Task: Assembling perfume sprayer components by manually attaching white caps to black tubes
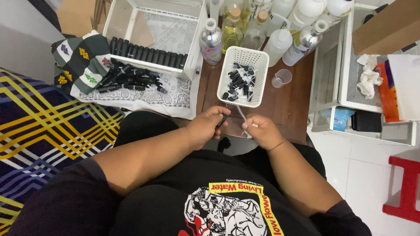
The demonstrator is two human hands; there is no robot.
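Observation:
My left hand (209,124) is closed around a small black spray-pump cap (223,119), just in front of my lap. My right hand (261,130) pinches the thin white dip tube (242,116) that runs from that cap. Both hands hover at the near edge of a low brown wooden table (288,105). Right behind them stands a white perforated basket (258,61) holding several black pump caps (239,83).
A small clear measuring cup (282,78) and several clear and white bottles (211,42) stand at the back of the table. To the left lie black tubes (127,76) on a patterned cloth and a white crate (192,52) with a row of black bottles. White shelving (350,78) stands right, a red stool (404,183) farther right.

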